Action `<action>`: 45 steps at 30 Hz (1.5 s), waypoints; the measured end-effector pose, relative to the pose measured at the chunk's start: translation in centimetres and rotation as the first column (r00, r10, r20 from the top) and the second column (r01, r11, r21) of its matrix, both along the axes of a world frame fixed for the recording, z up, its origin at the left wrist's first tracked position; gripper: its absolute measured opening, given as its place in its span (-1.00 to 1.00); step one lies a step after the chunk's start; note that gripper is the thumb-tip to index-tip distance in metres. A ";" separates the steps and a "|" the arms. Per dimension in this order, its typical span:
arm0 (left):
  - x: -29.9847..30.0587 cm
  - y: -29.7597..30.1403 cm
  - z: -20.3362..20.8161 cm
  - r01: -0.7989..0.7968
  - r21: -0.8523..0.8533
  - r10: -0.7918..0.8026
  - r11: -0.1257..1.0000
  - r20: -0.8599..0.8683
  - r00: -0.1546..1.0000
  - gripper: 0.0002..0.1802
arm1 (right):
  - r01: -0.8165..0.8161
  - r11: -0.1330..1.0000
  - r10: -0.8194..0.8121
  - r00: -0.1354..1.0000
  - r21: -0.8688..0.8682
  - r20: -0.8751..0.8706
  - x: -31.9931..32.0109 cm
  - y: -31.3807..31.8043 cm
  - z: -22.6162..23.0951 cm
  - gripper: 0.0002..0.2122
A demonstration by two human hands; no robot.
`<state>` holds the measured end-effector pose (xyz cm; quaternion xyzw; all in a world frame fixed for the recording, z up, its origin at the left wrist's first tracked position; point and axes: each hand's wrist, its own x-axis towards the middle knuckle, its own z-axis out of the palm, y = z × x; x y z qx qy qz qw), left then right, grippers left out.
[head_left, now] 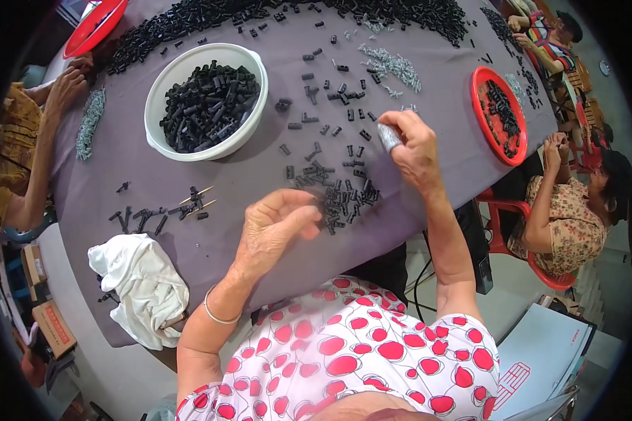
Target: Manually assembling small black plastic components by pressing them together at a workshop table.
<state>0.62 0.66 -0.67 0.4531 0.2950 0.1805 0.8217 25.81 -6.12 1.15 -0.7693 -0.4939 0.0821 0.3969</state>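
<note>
My left hand [274, 223] hovers at the left edge of a pile of small black tubular plastic parts [344, 200]. Its thumb and fingers curve but stand apart, with nothing visible between them. Further right, my right hand [416, 151] is raised over the cloth with its fingers curled together. A silver-grey wrap [388, 138] covers one of its digits. Whatever those fingers may pinch is too small to make out. Beyond the hands lie scattered loose black parts [340, 95] and a heap of small grey metal-coloured pieces [393, 68].
A white bowl [151, 112] full of black parts stands far left of centre. Red trays [479, 116] sit at the right and far left. Nearer left are a white cloth [137, 281], more black parts [147, 219] and thin wooden sticks [207, 204]. Other people sit around the table.
</note>
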 end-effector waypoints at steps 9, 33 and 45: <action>-0.3 -0.2 -0.4 0.020 0.019 -0.020 1.000 0.024 1.000 -0.79 | -0.002 1.000 0.002 0.990 0.002 0.139 0.5 1.5 -3.0 -0.86; -0.4 -0.3 -0.1 0.046 0.059 -0.043 0.997 -0.041 0.998 -0.79 | 0.201 0.976 -0.203 0.979 0.081 0.005 2.8 -2.6 -1.9 -0.82; 0.1 0.1 0.3 0.057 0.047 -0.055 0.997 -0.052 0.997 -0.78 | 0.000 0.998 -0.013 0.983 0.069 0.182 2.2 -2.1 -2.8 -0.71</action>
